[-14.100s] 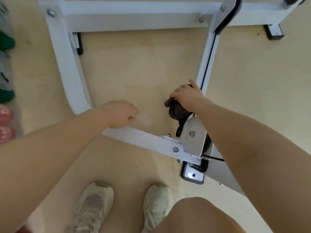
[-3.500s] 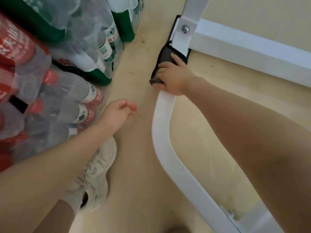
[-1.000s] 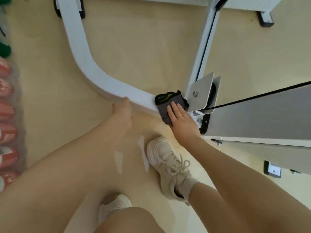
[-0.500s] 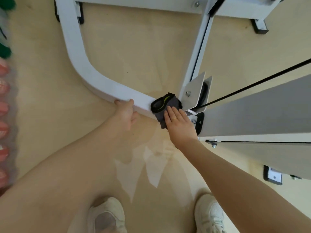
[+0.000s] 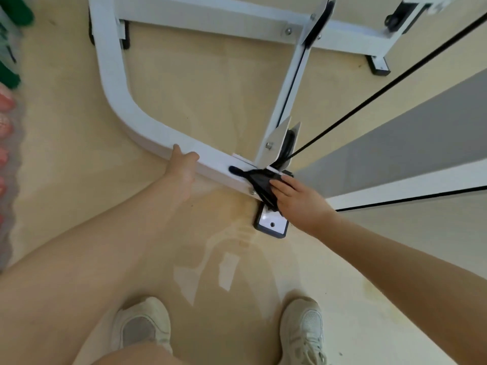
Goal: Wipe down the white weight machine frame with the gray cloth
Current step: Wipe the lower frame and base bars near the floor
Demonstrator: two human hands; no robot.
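The white weight machine frame (image 5: pixel 118 101) lies low on the floor, curving from the upper left down to a bolted joint at centre. The dark gray cloth (image 5: pixel 259 184) lies over that joint, beside a pulley bracket. My right hand (image 5: pixel 297 200) presses the cloth against the frame's near side with fairly straight fingers. My left hand (image 5: pixel 183 167) rests on the frame's near edge a little to the left of the cloth, its fingers over the top.
A black cable (image 5: pixel 382 96) runs from the pulley bracket (image 5: pixel 283 138) up to the right. A black and white foot plate (image 5: pixel 271 223) sits under the joint. Bottle packs (image 5: pixel 5 114) line the left edge. My two shoes stand below on the beige floor.
My right hand has slid the cloth to the right and down along the frame onto the bolted joint. My left hand still rests on the frame. The view has shifted slightly.
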